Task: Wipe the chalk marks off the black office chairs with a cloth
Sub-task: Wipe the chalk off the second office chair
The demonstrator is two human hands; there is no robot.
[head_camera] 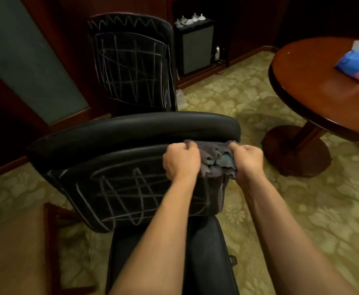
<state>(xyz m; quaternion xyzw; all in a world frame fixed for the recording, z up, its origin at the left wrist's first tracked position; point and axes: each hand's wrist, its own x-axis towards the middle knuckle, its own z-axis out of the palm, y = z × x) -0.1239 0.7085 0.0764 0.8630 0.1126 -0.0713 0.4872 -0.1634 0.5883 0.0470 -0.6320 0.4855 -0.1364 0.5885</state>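
**Both hands bunched on the cloth at the near chair's backrest**

I see my left hand (181, 160) and right hand (248, 160) each gripping the crumpled cloth (215, 160), pressed against the near chair (131, 133) just under its top edge. Chalk marks (131, 194) cover the backrest below the cloth. Behind this chair stands a second chair (131, 64), also scribbled. To the chair's right, a round table (314, 86) holds a blue packet (355, 64); I can't read its print.

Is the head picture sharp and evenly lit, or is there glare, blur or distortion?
Head view: dim warm light; soft glare on the round wooden table and the near chair top edge; corners dark; wide-angle bending at the edges; both hands gripping the cloth look slightly soft.
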